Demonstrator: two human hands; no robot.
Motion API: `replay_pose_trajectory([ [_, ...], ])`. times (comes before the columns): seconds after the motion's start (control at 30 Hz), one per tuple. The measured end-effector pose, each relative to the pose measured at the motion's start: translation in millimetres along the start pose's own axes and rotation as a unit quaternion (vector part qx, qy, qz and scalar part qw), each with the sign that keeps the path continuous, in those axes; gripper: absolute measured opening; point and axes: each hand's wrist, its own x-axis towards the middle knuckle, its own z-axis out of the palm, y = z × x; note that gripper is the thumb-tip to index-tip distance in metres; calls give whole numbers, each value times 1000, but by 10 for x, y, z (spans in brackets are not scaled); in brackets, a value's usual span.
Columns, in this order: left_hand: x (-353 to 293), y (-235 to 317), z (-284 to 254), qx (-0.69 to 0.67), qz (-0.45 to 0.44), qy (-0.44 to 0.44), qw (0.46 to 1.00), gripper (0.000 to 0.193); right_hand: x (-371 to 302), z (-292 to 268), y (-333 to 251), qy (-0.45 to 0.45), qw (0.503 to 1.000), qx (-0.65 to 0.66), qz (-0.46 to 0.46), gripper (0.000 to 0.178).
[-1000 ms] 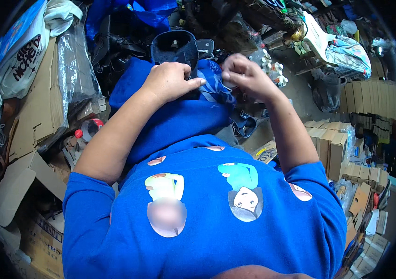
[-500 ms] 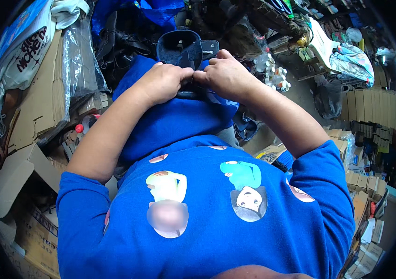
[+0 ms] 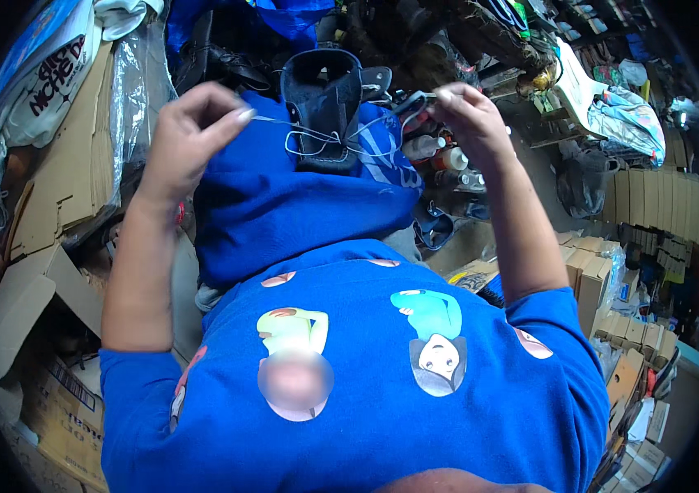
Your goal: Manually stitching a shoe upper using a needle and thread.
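On my lap, over blue cloth, rests a black leather pouch-like piece [image 3: 317,90] with a rounded open top and a side tab [image 3: 376,80]. Its exact kind is unclear. White thread [image 3: 308,152] runs from its near end in loose loops out to both sides. My left hand [image 3: 189,140], left of the leather, is raised with thumb and forefinger pinching one length of the thread. To the right, my right hand [image 3: 473,119] pinches the other length between its fingertips. Whether a needle is on either end is too small to tell.
Flattened cardboard [image 3: 78,172] and clear plastic stand at my left, with an open carton [image 3: 17,320] nearer. Several white-capped bottles [image 3: 448,158] sit beyond my right hand. A white chair [image 3: 575,82] with cloth and stacked cardboard [image 3: 662,197] are farther right.
My hands were together at the near end of the leather piece. They have moved apart to either side, drawing out the white thread, which now shows in loops.
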Motion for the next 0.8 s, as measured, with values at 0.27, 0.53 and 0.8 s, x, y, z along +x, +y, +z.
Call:
replay_pose_trajectory([
  [0.27,-19,-49,497,-129,-77,-179,972,21,107,535,-66,-314,924,218,-6,20],
  [0.53,-503,-537,-258,320,8,65,945,15,14,-466,305,109,904,411,-50,24],
  [0.8,-930,-495,-1116,471,-19,298,830,23,-521,-1723,328,290,948,84,-98,19],
])
